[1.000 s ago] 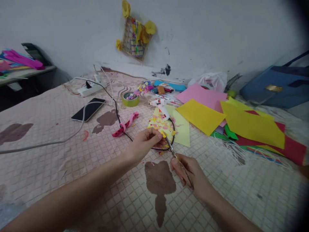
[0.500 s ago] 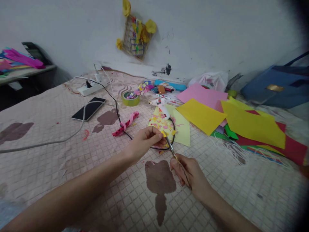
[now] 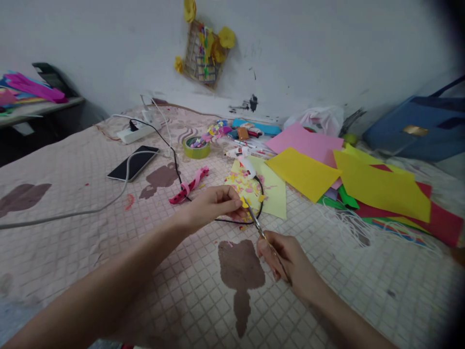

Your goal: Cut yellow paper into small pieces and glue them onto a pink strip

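My left hand [image 3: 222, 203] pinches a small yellow piece [image 3: 244, 201] between thumb and fingertips. From the right, my right hand [image 3: 281, 254] grips scissors [image 3: 258, 227] by the handles, and their tips meet the yellow piece. Behind both hands lies a pale yellow sheet [image 3: 275, 191] strewn with small pink and yellow scraps. A white glue gun [image 3: 247, 164] rests on its far part, its black cable curving round the scraps. Left of it, a dark pink strip [image 3: 189, 186] wound with lighter pink lies on the patterned cloth [image 3: 203, 295].
A phone [image 3: 133, 164], power strip [image 3: 140, 132] and grey cable are on the left. Green tape [image 3: 196, 148] holds small pieces. Yellow sheets [image 3: 304, 173], other coloured sheets and white string [image 3: 348, 227] lie right, near a blue bag [image 3: 417, 128].
My left hand has shifted slightly left with the yellow piece. The scissor tips have followed it, while my right hand has barely moved.
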`<state>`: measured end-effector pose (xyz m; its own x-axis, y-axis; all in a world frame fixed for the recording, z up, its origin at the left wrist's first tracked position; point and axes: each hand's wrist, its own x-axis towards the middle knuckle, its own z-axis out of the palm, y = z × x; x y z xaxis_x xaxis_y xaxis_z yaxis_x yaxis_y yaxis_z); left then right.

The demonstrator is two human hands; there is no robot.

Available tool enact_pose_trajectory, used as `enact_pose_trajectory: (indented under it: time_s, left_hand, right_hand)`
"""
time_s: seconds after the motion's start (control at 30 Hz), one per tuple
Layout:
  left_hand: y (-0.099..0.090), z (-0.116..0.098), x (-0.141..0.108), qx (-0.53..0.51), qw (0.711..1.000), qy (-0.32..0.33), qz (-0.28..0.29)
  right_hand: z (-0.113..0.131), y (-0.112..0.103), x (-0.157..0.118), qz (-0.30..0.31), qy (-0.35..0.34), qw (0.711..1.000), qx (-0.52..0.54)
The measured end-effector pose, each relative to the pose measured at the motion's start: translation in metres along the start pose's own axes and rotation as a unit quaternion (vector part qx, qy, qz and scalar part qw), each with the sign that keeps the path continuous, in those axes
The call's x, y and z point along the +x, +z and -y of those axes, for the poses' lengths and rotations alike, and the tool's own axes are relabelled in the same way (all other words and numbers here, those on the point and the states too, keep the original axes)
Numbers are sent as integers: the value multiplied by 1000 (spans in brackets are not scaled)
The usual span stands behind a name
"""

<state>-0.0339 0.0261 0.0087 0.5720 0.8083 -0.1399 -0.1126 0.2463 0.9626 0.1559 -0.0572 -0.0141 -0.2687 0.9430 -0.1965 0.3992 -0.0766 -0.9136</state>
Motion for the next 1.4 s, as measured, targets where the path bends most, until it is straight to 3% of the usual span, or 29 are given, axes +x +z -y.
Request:
enact_pose_trajectory:
  time_s: [0.7,1.4]
  left_hand:
    - [-4,-2,0,-6,1000,-24,18]
    - [-12,-5,1,-3,999,-23,43]
  right_hand:
    - [1,-2,0,-4,-19,999,-43]
    - [-1,-4,0,0,7,1000,-24]
